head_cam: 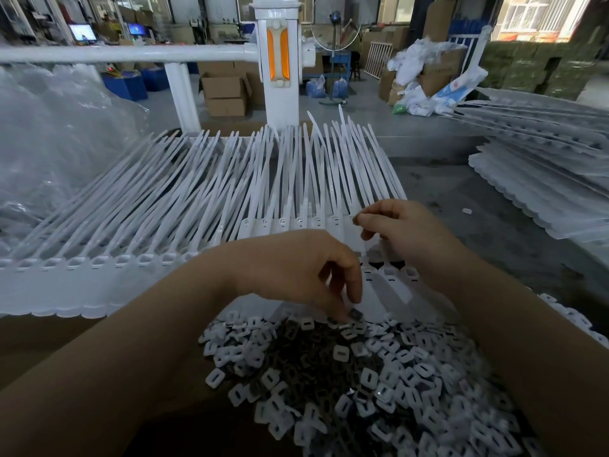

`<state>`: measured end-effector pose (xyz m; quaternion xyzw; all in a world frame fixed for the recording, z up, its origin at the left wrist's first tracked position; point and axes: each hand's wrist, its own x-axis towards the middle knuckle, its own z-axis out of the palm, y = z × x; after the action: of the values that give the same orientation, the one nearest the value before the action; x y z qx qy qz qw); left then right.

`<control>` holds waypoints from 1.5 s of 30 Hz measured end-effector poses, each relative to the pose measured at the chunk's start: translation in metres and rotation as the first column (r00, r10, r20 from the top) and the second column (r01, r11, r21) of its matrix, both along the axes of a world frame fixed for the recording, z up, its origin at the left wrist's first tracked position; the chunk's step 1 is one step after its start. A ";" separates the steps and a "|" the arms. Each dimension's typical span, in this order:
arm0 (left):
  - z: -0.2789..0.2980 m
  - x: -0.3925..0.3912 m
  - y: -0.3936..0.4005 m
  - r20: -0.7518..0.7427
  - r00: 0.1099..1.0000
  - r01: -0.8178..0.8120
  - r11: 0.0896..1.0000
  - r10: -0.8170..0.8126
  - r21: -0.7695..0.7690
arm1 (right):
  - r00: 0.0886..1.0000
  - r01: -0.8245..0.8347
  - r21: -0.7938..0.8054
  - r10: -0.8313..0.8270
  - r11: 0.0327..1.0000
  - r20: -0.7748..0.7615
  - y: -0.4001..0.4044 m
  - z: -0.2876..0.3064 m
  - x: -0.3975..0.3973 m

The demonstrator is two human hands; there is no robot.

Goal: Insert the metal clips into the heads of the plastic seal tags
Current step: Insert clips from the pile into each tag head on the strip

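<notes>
Fig.: clip insertion, seen from near to far. Foreground: loose heap of metal clips (379, 384), small, flat, slotted; prob. light, stiff and slippery, so best pinched by the edges, one at a time. Just above the heap, left hand (293, 268) curls its fingers down and pinches one dark clip at the heap's far edge. Right hand (405, 232), slightly further out, holds thumb and forefinger together over the tag heads; whether a clip sits between them cannot be told. Mid-ground: rows of white plastic seal tags (230, 192) joined side by side on the bench (494, 232); heads w/ slots face the person, thin tails fan away, likely bendy. Right: more tag sheets (543, 166) stacked. Background: white post (280, 77), cardboard boxes (224, 94).
</notes>
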<state>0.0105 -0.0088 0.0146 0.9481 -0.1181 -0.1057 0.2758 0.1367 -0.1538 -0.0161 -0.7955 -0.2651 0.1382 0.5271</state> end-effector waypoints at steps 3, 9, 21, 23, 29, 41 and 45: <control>-0.005 0.001 -0.009 -0.001 1.000 -0.006 1.000 0.006 0.013 | 1.000 -0.002 0.005 0.002 1.000 -0.005 0.000 0.000 0.000; -0.004 0.000 -0.015 -0.020 1.000 0.018 0.999 -0.018 0.037 | 1.000 -0.008 0.000 0.008 1.000 0.003 0.000 0.000 -0.001; -0.012 0.009 0.006 0.150 0.883 -0.362 0.849 0.444 -0.385 | 0.998 -0.050 0.036 0.048 0.998 0.051 -0.004 0.008 -0.006; -0.015 0.010 0.006 0.226 0.830 -0.384 0.815 0.511 -0.433 | 0.993 -0.091 0.002 0.090 0.996 0.074 -0.005 0.009 -0.008; -0.018 0.007 0.001 0.392 0.733 -0.374 0.810 0.556 -0.451 | 0.981 -0.175 -0.028 0.177 0.984 0.082 -0.006 0.011 -0.011; -0.019 0.005 -0.001 0.643 0.631 -0.274 0.900 0.434 -0.339 | 0.969 -0.244 0.034 0.242 0.969 0.059 -0.007 0.013 -0.013; -0.021 0.005 0.000 0.692 0.619 -0.242 0.928 0.373 -0.283 | 0.966 -0.252 0.037 0.250 0.967 0.070 -0.007 0.013 -0.013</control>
<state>0.0155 -0.0085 -0.0059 0.8897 -0.0624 0.3429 0.2949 0.1242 -0.1605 -0.0033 -0.7474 -0.3838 0.1719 0.5143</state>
